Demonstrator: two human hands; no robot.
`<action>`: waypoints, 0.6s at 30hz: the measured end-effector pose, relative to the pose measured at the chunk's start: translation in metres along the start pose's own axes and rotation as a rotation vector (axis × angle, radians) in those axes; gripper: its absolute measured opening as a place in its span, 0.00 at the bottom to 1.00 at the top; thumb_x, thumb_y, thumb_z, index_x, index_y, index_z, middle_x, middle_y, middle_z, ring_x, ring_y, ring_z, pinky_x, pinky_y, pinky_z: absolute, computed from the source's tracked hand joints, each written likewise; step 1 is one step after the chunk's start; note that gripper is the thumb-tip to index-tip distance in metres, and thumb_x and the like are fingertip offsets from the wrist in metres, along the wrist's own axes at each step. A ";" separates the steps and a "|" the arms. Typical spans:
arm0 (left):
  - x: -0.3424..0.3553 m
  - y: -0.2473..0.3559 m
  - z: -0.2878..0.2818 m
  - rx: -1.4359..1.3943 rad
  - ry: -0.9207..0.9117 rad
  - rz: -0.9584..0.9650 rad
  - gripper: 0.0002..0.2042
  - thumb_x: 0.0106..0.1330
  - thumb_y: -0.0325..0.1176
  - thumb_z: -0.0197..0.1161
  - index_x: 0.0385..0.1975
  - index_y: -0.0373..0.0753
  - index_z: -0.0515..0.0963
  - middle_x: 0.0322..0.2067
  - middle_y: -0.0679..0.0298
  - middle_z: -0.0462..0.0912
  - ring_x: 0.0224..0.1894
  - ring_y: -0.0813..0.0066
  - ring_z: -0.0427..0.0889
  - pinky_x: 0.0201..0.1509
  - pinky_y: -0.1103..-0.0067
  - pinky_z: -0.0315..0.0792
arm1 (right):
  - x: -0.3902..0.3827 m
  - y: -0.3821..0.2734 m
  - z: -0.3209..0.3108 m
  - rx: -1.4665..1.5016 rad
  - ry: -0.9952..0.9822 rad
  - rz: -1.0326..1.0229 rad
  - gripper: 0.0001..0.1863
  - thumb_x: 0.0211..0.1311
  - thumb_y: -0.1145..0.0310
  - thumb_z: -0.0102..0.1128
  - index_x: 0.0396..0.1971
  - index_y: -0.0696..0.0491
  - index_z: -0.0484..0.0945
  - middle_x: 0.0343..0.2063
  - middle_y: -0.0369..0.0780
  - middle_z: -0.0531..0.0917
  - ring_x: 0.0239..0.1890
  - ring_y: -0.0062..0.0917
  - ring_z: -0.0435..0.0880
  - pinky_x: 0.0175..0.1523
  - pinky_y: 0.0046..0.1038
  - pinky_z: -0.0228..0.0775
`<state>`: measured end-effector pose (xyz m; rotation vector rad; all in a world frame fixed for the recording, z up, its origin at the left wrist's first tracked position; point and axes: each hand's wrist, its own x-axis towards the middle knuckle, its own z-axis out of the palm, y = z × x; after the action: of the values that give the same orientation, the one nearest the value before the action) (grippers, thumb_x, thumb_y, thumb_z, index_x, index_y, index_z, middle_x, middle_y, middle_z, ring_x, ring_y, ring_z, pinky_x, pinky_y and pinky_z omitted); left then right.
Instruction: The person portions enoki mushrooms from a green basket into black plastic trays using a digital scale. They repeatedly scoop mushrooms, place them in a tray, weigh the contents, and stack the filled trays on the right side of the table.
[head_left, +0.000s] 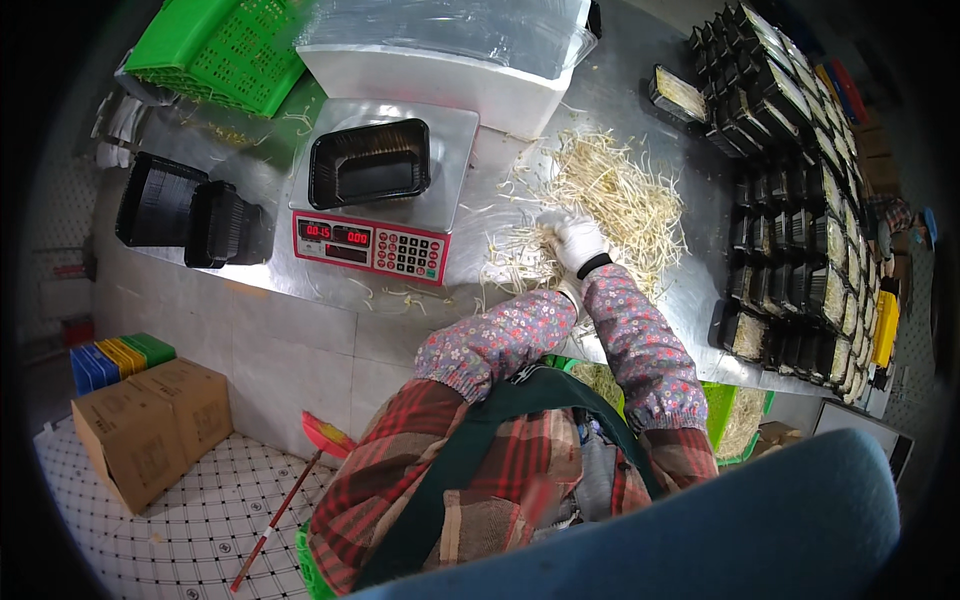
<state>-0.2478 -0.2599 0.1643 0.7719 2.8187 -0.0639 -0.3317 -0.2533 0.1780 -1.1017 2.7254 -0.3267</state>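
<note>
A loose heap of pale bean sprouts [625, 190] lies on the metal table in front of me. My right hand [580, 243], in a white glove with a black band at the wrist, is at the left side of the heap, its fingers curled into the sprouts. My left hand [572, 291], also gloved in white, is mostly hidden beneath my right wrist, so its fingers do not show. To the left, a black plastic tray [370, 163] rests on the plate of a red and silver digital scale [372, 246], with no sprouts visible in it.
Stacked black trays [165, 200] stand left of the scale. A white foam box [440, 85] with clear film and a green crate [215, 55] stand behind. Rows of filled trays [790, 240] line the right side. A cardboard box [150, 425] and a broom [280, 515] are on the floor.
</note>
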 end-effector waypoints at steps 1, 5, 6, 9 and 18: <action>-0.001 -0.003 -0.004 -0.006 -0.012 0.032 0.28 0.69 0.52 0.47 0.63 0.40 0.67 0.63 0.53 0.68 0.69 0.51 0.57 0.74 0.54 0.43 | -0.009 0.015 0.006 0.219 0.132 0.037 0.11 0.55 0.64 0.67 0.39 0.46 0.85 0.38 0.42 0.85 0.42 0.32 0.83 0.51 0.33 0.72; -0.007 -0.014 -0.009 -0.038 -0.020 0.069 0.28 0.70 0.52 0.47 0.64 0.40 0.67 0.64 0.53 0.66 0.70 0.49 0.55 0.74 0.53 0.42 | -0.026 0.019 -0.010 1.166 0.465 0.433 0.12 0.59 0.77 0.66 0.43 0.58 0.83 0.37 0.38 0.86 0.40 0.21 0.82 0.48 0.21 0.74; -0.008 -0.011 -0.005 -0.033 0.034 0.047 0.28 0.70 0.52 0.47 0.64 0.40 0.66 0.65 0.53 0.66 0.70 0.49 0.54 0.74 0.53 0.42 | -0.033 0.018 -0.025 1.330 0.570 0.450 0.13 0.60 0.76 0.65 0.45 0.60 0.82 0.38 0.38 0.86 0.39 0.19 0.82 0.48 0.20 0.74; -0.006 -0.009 0.015 -0.137 0.233 -0.013 0.38 0.66 0.58 0.51 0.68 0.36 0.58 0.68 0.50 0.58 0.71 0.46 0.51 0.73 0.49 0.39 | -0.066 0.022 -0.076 1.361 0.751 0.349 0.15 0.63 0.73 0.63 0.49 0.59 0.81 0.40 0.38 0.86 0.38 0.18 0.82 0.47 0.19 0.73; -0.037 -0.012 -0.018 -0.264 0.347 0.157 0.37 0.63 0.51 0.58 0.68 0.37 0.58 0.68 0.50 0.58 0.73 0.47 0.48 0.74 0.50 0.40 | -0.276 0.047 -0.117 1.142 0.890 0.676 0.15 0.66 0.73 0.58 0.51 0.62 0.79 0.36 0.38 0.85 0.32 0.16 0.80 0.35 0.16 0.70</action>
<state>-0.2267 -0.2873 0.1903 1.0191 2.9773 0.5026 -0.1963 -0.0110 0.3018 0.3645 2.4254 -2.2070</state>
